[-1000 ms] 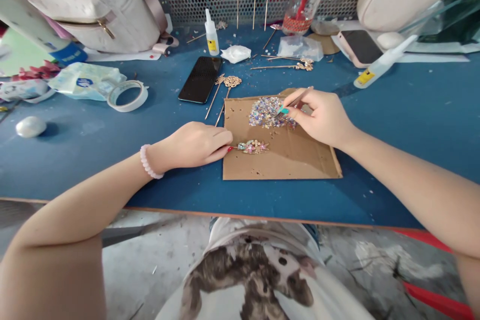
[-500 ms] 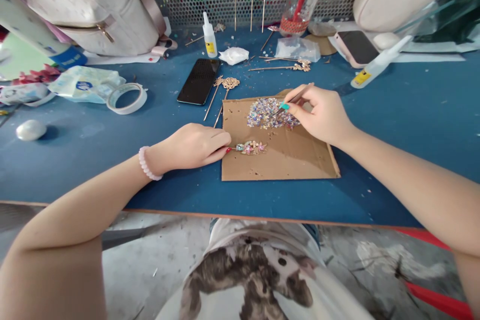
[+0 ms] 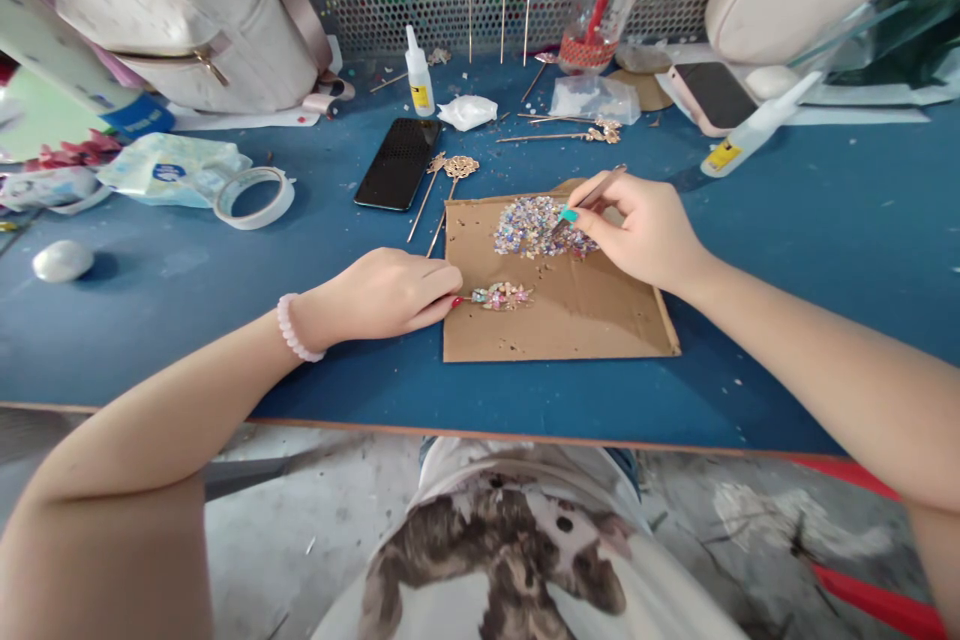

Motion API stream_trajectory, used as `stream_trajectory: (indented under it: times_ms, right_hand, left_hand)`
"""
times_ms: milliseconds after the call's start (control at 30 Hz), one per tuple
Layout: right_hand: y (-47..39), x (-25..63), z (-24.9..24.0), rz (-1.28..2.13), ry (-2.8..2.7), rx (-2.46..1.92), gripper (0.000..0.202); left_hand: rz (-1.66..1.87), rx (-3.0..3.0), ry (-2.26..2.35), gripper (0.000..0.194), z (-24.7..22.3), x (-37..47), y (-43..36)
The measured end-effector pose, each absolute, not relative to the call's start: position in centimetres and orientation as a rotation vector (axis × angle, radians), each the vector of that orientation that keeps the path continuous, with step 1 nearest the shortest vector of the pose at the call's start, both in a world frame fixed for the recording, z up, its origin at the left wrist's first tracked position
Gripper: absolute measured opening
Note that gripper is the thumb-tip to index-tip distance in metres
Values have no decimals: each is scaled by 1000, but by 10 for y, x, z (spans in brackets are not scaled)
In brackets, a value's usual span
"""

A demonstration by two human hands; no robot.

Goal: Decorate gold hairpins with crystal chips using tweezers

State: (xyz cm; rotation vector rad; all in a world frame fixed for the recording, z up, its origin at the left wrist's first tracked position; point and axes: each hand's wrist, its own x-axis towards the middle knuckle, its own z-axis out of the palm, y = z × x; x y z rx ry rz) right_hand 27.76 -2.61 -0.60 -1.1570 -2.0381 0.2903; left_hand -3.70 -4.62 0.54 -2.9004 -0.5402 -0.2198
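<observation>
My left hand [image 3: 397, 293] is closed on the stem of a hairpin [image 3: 501, 296], whose head carries pink and pale green beads. That head lies over the left part of a piece of cardboard [image 3: 592, 320]. Between the thumb and fingers of my right hand [image 3: 641, 225] are metal tweezers [image 3: 602, 187], slanting down to the left. Their tips reach into a heap of small glittery rhinestones [image 3: 529, 225] at the back of the cardboard. Whether the tips grip a stone is too small to tell.
Two bare gold hairpins [image 3: 455, 168] lie behind the cardboard, beside a black phone [image 3: 397, 163]. Glue bottles stand at the back [image 3: 419, 75] and lean at the right [image 3: 757, 128]. A tape roll [image 3: 255, 198] and a white rounded object [image 3: 63, 261] are at left; a cup [image 3: 600, 0] stands behind.
The tweezers in my right hand have shifted very slightly within the rhinestone heap. My left hand and the hairpin look almost unmoved.
</observation>
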Motion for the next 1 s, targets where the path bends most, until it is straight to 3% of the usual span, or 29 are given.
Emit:
stream_trajectory:
  times_ms: [1000]
  right_hand:
    - [-25,280,-5,173,-2033,-1186,8]
  left_hand:
    - [-210,-2902,-528,30,7,-37,-47]
